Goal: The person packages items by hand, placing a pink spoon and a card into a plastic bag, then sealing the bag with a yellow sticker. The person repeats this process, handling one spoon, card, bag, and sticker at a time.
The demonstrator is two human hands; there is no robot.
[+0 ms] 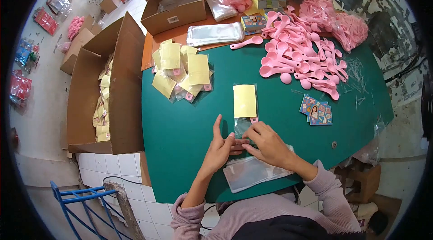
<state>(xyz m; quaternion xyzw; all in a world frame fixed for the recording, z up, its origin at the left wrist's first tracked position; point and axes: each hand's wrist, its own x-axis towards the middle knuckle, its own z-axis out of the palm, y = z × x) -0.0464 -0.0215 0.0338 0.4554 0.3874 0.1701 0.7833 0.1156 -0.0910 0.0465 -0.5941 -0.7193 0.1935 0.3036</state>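
Note:
A clear plastic bag (241, 125) lies on the table in front of me, with a yellow card (244, 101) in it and a bit of pink spoon handle (254, 120) showing below the card. At the bag's lower end, my right hand (269, 144) is closed, its thumb and fingers pinching the clear flap. My left hand (220, 149) is beside that same end, index finger stretched upward and other fingers reaching right under the flap. Just below both hands rests a stack of flat clear bags (252, 174), partly covered by my right hand.
Filled bags with yellow cards (180, 66) are piled at the left. Pink spoons (302, 57) heap at the back right, above some printed cards (315, 111). A cardboard box (122, 91) stands against the table's left edge. More clear bags (214, 34) lie at the back.

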